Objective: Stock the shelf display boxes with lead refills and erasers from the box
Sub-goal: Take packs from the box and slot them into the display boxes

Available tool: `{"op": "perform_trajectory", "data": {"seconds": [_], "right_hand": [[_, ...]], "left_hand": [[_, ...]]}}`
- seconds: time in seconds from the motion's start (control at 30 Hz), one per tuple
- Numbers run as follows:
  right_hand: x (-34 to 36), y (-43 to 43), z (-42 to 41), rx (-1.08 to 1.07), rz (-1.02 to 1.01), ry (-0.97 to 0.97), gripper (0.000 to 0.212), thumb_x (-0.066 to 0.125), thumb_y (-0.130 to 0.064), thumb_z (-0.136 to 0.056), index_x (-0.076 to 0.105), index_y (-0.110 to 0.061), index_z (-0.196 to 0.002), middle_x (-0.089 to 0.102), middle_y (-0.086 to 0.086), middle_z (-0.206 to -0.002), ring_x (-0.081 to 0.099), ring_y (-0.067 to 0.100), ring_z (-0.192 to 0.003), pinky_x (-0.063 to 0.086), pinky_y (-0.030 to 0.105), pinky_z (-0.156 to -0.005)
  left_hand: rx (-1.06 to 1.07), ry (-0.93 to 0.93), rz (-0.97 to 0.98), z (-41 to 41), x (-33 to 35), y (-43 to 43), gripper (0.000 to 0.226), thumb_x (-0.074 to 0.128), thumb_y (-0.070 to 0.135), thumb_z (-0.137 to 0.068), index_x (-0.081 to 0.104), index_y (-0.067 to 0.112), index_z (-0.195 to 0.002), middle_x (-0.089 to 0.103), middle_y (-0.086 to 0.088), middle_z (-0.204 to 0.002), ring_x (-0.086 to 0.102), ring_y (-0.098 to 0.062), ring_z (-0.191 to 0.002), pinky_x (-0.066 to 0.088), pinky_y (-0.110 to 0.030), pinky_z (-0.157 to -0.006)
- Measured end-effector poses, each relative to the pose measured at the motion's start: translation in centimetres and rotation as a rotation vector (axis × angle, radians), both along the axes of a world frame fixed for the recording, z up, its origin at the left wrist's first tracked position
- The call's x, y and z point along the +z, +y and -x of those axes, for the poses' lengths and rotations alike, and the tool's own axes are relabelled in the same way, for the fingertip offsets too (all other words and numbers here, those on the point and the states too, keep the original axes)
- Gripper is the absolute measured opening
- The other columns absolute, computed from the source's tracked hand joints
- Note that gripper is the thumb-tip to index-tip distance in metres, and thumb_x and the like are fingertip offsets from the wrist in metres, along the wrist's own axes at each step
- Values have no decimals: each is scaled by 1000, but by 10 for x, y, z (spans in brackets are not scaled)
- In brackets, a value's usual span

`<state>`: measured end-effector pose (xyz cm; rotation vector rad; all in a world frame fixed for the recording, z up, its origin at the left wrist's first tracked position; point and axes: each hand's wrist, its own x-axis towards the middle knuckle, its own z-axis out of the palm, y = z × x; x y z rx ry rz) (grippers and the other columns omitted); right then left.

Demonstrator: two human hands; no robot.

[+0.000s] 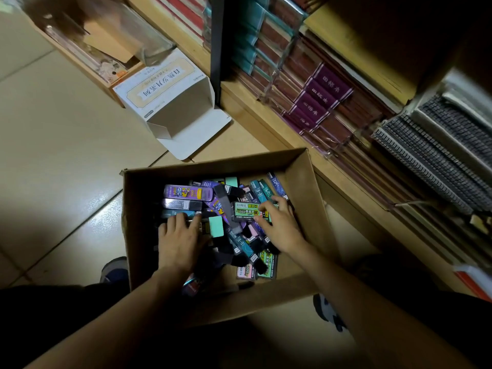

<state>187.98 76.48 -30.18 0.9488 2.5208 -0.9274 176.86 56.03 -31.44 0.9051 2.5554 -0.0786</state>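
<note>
An open cardboard box [303, 187] sits on the floor in front of me, filled with several lead refill cases in purple, teal, black and green, plus mint erasers. My left hand [178, 239] lies flat on the pile at the left, fingers on dark cases, beside a mint eraser [216, 226]. My right hand [279, 225] pinches the right end of a green lead refill case [243, 211] marked 200, thumb under it and fingers over its edge. A purple refill case [187, 192] lies at the top of the pile.
An empty white display box [170, 99] with an open flap lies on the floor by the wooden shelf base [269, 123]. The shelves at the right hold stacked notebooks [319, 99] and dark packs. My shoes [114, 267] flank the cardboard box on the tiled floor.
</note>
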Motion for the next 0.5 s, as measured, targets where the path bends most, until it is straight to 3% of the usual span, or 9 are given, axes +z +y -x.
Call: {"op": "perform_trajectory", "data": {"seconds": [0.03, 0.1, 0.2, 0.27, 0.4, 0.5], "right_hand": [[0, 2, 4, -27, 41, 7, 23, 56, -33, -92, 52, -21, -112, 33, 4, -140, 34, 26, -127, 35, 34, -100], [0, 5, 11, -94, 72, 1, 34, 62, -33, -88, 49, -24, -118, 41, 3, -136, 36, 27, -124, 35, 33, -93], [-1, 7, 16, -234, 149, -83, 68, 70, -44, -79, 38, -21, -134, 38, 6, -141, 36, 29, -126, 35, 40, -102], [-3, 4, 15, -293, 219, -179, 78, 72, -51, -74, 35, -19, -135, 34, 9, -142, 38, 31, -126, 37, 47, -104], [-7, -4, 6, -394, 368, -258, 84, 73, -49, -74, 31, -12, -136, 36, 13, -140, 41, 31, -126, 40, 45, -102], [-7, -8, -3, -517, 461, -201, 66, 73, -40, -78, 39, -9, -125, 46, 12, -129, 49, 26, -114, 44, 35, -92]], "left_hand": [[10, -15, -5, 6, 0, 0, 58, 48, 58, -87, 43, 21, -132, 46, -9, -120, 42, -29, -113, 29, -39, -94], [46, -88, -33, 14, -2, 2, 58, 55, 60, -82, 47, 17, -120, 47, -10, -116, 46, -29, -111, 31, -39, -92], [111, -200, -20, 15, -3, 5, 62, 59, 62, -78, 47, 16, -118, 49, -10, -118, 47, -29, -113, 34, -39, -90], [119, -233, 26, 12, -5, 4, 63, 57, 64, -79, 48, 15, -119, 52, -11, -122, 46, -30, -115, 37, -39, -91], [237, -340, -32, 6, -5, -1, 51, 59, 54, -84, 53, 11, -111, 54, -14, -121, 49, -32, -109, 43, -39, -88], [338, -339, -143, 4, 3, -1, 44, 59, 51, -86, 54, 10, -103, 52, -13, -112, 55, -32, -96, 44, -38, -76]]}}
